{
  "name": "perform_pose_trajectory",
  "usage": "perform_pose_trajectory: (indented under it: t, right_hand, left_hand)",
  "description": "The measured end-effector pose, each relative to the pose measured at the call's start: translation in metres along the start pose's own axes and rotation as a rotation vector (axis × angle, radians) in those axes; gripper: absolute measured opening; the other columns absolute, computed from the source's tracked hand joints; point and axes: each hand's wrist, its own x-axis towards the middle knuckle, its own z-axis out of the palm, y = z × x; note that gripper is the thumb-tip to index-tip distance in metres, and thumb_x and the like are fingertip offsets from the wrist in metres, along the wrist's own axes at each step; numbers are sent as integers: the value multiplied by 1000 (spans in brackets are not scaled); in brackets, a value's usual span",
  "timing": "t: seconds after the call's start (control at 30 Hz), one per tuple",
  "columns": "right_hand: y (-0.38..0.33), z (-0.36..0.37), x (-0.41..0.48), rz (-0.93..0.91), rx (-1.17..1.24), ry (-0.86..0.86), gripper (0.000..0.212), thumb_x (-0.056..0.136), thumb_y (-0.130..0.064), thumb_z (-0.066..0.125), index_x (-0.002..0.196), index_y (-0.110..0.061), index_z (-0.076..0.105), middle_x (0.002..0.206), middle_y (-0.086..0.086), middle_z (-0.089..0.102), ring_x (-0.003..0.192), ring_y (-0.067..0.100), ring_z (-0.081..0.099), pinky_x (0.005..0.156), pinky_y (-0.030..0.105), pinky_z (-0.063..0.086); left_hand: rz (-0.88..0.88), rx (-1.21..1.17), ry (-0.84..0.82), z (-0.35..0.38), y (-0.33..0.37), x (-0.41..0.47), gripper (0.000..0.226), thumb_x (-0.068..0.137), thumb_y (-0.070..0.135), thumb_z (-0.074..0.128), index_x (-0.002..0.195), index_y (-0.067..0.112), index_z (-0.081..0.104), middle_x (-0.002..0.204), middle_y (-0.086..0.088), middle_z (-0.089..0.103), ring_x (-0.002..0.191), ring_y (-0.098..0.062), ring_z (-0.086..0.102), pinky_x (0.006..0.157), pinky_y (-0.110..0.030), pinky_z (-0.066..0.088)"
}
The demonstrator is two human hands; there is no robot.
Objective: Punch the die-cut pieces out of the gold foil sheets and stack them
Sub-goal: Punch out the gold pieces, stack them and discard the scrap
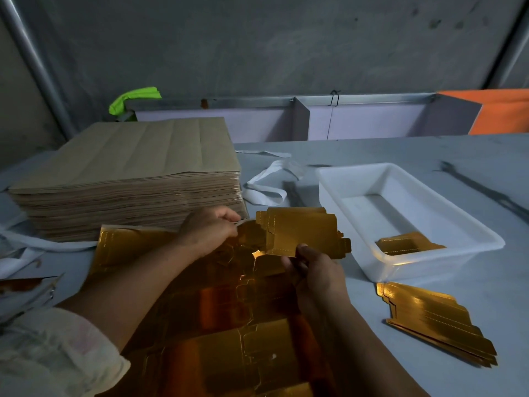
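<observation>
Leftmost, a tall stack of brown sheets [128, 173] stands on the grey table [429, 156], its near foot touching the far edge of the gold foil sheet [217, 310]. That sheet lies flat, near and centre, under both forearms. It is mirror-bright, amber where it catches light, and scored with stepped die-cut outlines.

The left hand [209, 230] rests on the sheet's far edge, fingers curled, pinching a thin strip of foil. Just right of it, a die-cut piece [303, 233] is lifted clear of the sheet. It is a gold rectangle with notched tabs at its ends and dotted crease lines. The right hand [315, 270] holds the piece by its near edge between thumb and fingers.

Right of the hands sits a white plastic tray [469, 224], with a few gold pieces [406, 245] lying in its near end. Its near corner is just beside a stack of punched pieces [435, 319] on the table, fanned so their stepped edges show. Bare tabletop runs right of and beyond the tray.
</observation>
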Motion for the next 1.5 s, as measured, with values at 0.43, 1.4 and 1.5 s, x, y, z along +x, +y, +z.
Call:
perform_pose_trajectory:
  t: [0.43, 1.4, 1.5]
  right_hand:
    - [-2, 3, -6, -77, 0, -4, 29, 96, -13, 62, 124, -11, 55, 110, 12, 71, 84, 25, 75, 63, 26, 57]
    - [-27, -76, -63, -168, -169, -3, 19, 96, -5, 53, 115, -5, 55, 78, 15, 61, 61, 21, 67, 50, 26, 54]
    - [-38, -105, -68, -206, -183, 96, 27, 96, -1, 51, 122, 4, 56, 75, 16, 59, 58, 20, 65, 48, 24, 54]
  left_hand:
    - [-36, 148, -309, 11, 1, -10, 8, 88, 27, 71, 94, 24, 73, 73, 11, 68, 62, -1, 58, 59, -20, 40]
    - [-20, -327, -304, 41, 54, -67, 25, 91, 10, 65, 109, 27, 62, 99, -5, 70, 81, -12, 71, 68, -23, 55]
    - [-35, -291, -320, 48, 49, -77, 23, 91, 10, 65, 110, 23, 64, 101, -7, 69, 84, -13, 71, 70, -24, 57]
